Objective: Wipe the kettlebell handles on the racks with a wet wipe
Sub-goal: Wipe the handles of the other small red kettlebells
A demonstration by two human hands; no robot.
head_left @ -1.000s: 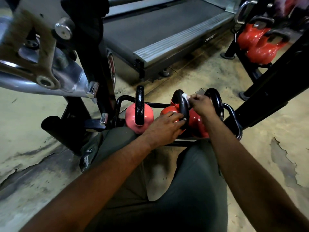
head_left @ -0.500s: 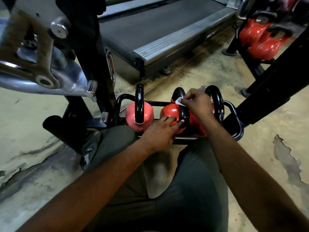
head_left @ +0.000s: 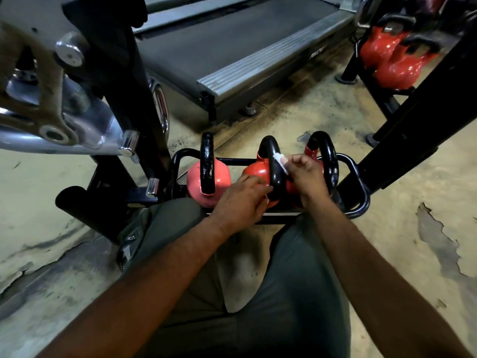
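- Wet wipe (head_left: 280, 160): small white wad, judged light, soft and limp. It should mould round a bar; a fingertip pinch is the right hold. It sits on the right flank of the middle handle (head_left: 269, 148), just below the crown.
- Middle handle: black, glossy, stiff loop, likely slick once damp. It stands upright on the middle kettlebell (head_left: 254, 173), which is red, judged heavy and unlikely to shift under wiping pressure.
- Right grip (head_left: 307, 174): fingers curled and clamped on the wipe, pressing it against the handle.
- Left grip (head_left: 240, 200): fingers fairly straight and relaxed, laid on the red body with tips touching the near leg of the handle. It holds nothing and appears to steady the bell.
- Neighbours: left kettlebell (head_left: 206, 184) and right kettlebell handle (head_left: 331, 164), both untouched by either grip.
- Low rack (head_left: 360, 174): black tube frame on the floor (head_left: 426, 189), carrying the three bells in a row, just beyond the person's knees.
- Far: treadmill (head_left: 232, 47). Far right: upper rack kettlebells (head_left: 387, 58).
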